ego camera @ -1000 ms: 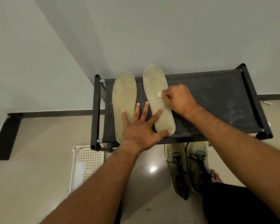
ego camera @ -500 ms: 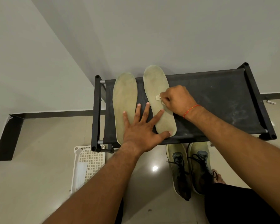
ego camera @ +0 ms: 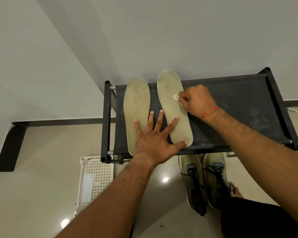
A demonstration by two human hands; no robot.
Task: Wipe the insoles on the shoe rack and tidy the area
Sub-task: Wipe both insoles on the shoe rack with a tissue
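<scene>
The right hand (ego camera: 197,100) pinches a small pale wipe (ego camera: 175,97) against the right insole (ego camera: 170,109), near mid-length. The insole's long axis runs away from the person toward the wall (ego camera: 162,31), so strokes should follow that axis. The left hand (ego camera: 153,143), fingers spread flat, presses on both the right and left insole (ego camera: 136,103), which lie side by side on the black shoe rack (ego camera: 239,103). Shoes (ego camera: 205,177) and a white basket (ego camera: 96,176) stand on the floor.

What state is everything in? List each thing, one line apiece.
Left insole: flat on rack, soiled.
Right insole: flat on rack, toe past the far edge.
Pale wad: pressed on right insole.
Left hand: spread flat, pressing both insoles.
Right hand: pinches the wad.
Shoe rack: top dusty, smudged.
Sneakers: side by side on floor.
White basket: on floor by rack.
</scene>
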